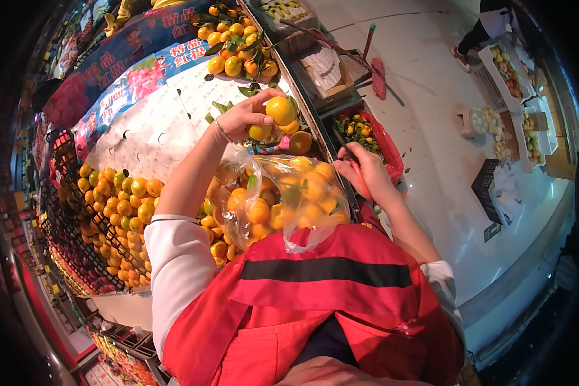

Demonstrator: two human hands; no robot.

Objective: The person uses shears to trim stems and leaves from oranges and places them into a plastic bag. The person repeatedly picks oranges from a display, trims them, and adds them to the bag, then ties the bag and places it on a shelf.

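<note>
My left hand (246,116) holds a mandarin orange (281,111) at its fingertips, above the display stand; a greener one (260,132) shows under the palm. To the right, my right hand (364,169) is closed around red-handled scissors (362,181), their dark blades pointing up and left. A clear plastic bag (299,198) full of mandarins rests against the front of my red vest, below both hands. Beyond my left hand, a pile of mandarins with leaves (234,43) lies on white printed sheeting (169,116). Loose leaves and a few mandarins lie just under my left hand.
Rows of mandarins (125,207) fill the left side beside a black plastic mesh divider (101,231). A red-lined container of leaves and small orange fruit (362,130) stands beyond the stand's edge. Cartons (318,67), a black crate (485,190) and another person's leg (473,41) are at right.
</note>
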